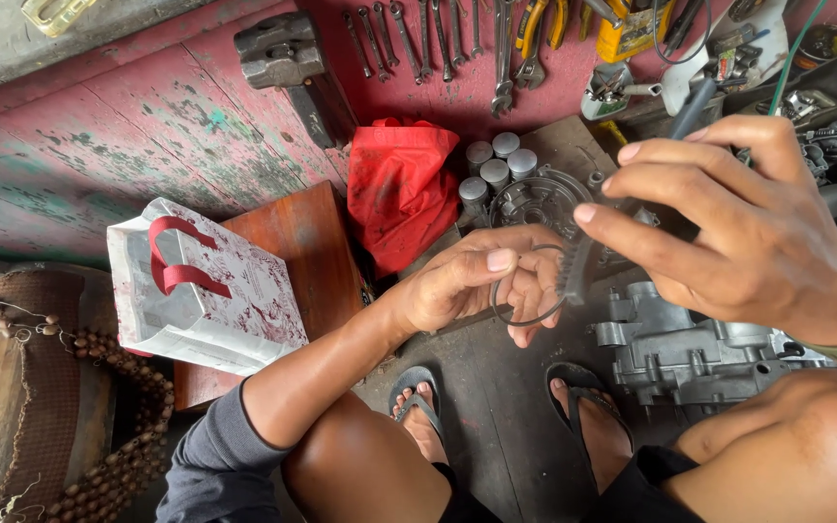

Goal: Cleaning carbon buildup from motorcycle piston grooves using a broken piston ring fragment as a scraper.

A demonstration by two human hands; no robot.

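Left hand (477,286) pinches a thin ring (525,291); right hand (728,223) grips a brush (573,266) against it. Cleaning appears underway; engine case (680,349) lies unassembled.

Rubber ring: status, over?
Left hand pinches thin rubber ring. Right hand holds brush against it. Engine casing below, clear.

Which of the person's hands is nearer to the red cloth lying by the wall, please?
The left. The left hand, pinching a thin ring, sits just right of and below the red cloth. The right hand, holding a brush, is farther off to the right.
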